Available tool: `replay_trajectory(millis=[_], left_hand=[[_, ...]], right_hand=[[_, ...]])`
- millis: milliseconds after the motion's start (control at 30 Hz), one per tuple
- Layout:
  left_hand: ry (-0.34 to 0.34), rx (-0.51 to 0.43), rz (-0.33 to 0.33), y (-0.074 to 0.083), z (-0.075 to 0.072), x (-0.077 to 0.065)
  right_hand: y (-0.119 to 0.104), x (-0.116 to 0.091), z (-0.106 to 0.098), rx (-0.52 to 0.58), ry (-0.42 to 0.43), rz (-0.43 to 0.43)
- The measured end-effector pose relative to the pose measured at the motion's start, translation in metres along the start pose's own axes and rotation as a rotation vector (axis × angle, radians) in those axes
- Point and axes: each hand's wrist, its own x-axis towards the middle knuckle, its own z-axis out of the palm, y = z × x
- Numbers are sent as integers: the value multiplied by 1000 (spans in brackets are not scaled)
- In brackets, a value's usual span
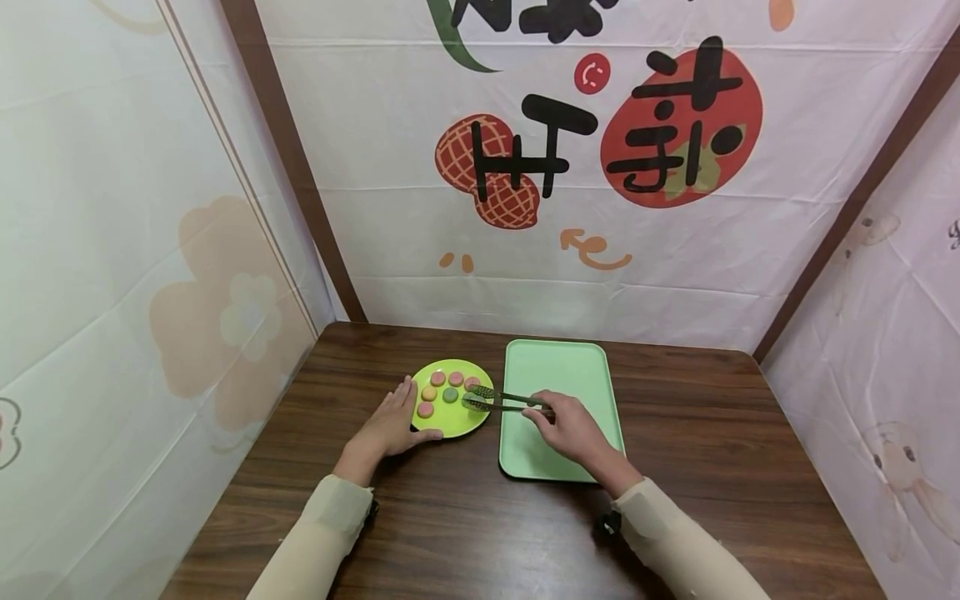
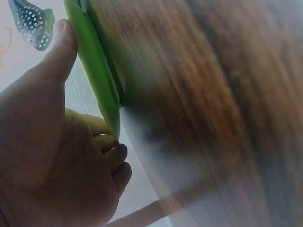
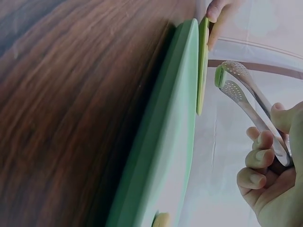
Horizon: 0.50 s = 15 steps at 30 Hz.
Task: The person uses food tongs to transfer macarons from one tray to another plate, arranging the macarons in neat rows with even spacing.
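A round yellow-green plate (image 1: pixel 453 429) bears several macarons, among them a pink macaron (image 1: pixel 425 409), a yellow macaron (image 1: pixel 429 392) and a green macaron (image 1: pixel 450 394). My left hand (image 1: pixel 391 423) rests against its rim, fingers along the left side and thumb extended at the near edge. My right hand (image 1: pixel 570 427) grips metal tongs (image 3: pixel 258 111) with perforated tips. Between those tips is another green macaron (image 3: pixel 219 76), near the plate's right rim in the head view. In the right wrist view the tongs' handle end is partly covered by my palm.
A light green rectangular tray (image 1: pixel 558 367) lies right of the plate, partly under my right hand and the tongs. On it a yellow macaron (image 3: pixel 162 220) shows in the right wrist view. The brown wooden table (image 1: pixel 465 525) meets printed cloth walls (image 1: pixel 360 208) behind and beside it.
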Motion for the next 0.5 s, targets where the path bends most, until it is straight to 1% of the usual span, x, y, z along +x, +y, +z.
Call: replay_trajectory(millis=[133, 333, 500], left_hand=[[-2, 1, 0, 0, 0, 0], [-4, 12, 3, -1, 0, 2], [-7, 15, 7, -2, 0, 2]], right_hand=[[-4, 3, 5, -8, -19, 12], [-9, 8, 12, -4, -16, -15], [-14, 11, 17, -17, -37, -5]])
